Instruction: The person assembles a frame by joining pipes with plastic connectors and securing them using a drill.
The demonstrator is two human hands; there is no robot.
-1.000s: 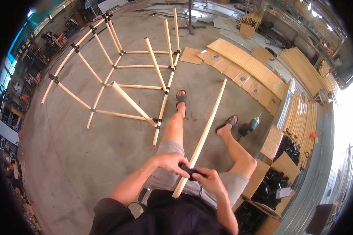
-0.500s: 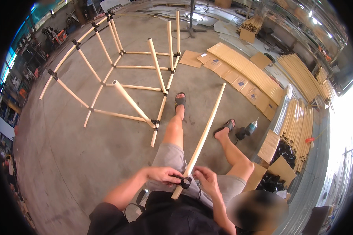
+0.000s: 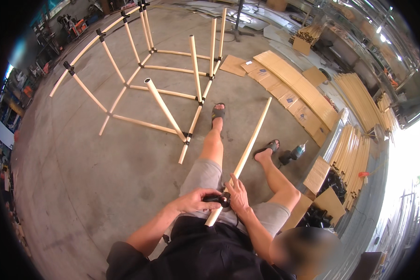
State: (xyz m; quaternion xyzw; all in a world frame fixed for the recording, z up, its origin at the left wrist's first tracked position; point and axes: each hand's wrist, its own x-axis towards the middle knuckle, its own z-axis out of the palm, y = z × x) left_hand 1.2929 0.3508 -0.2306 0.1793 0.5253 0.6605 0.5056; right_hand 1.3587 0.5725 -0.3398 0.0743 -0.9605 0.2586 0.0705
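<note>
A long cream-coloured pole (image 3: 249, 151) slants up between my legs, its near end by my waist. Around its lower part sits a black pipe connector (image 3: 224, 200). My left hand (image 3: 195, 200) is closed on this connector from the left, fingers and thumb pinching it. From the right, my right hand (image 3: 239, 195) curls over the pole, pressed close beside the connector. Its thumb is hidden. Ahead on the left stands a frame of similar poles (image 3: 154, 124) joined by black connectors, several of its uprights with free top ends.
A cordless drill (image 3: 292, 154) lies on the floor beside my right foot. Open cardboard boxes (image 3: 330, 203) of black connectors are at my right, near bundles of cream poles (image 3: 351, 154). Flattened cardboard (image 3: 291, 95) lies ahead right. A blurred patch covers the lower right.
My right hand has moved in from beside the pole and now rests on it at the connector. My left hand keeps its hold. The view has shifted slightly.
</note>
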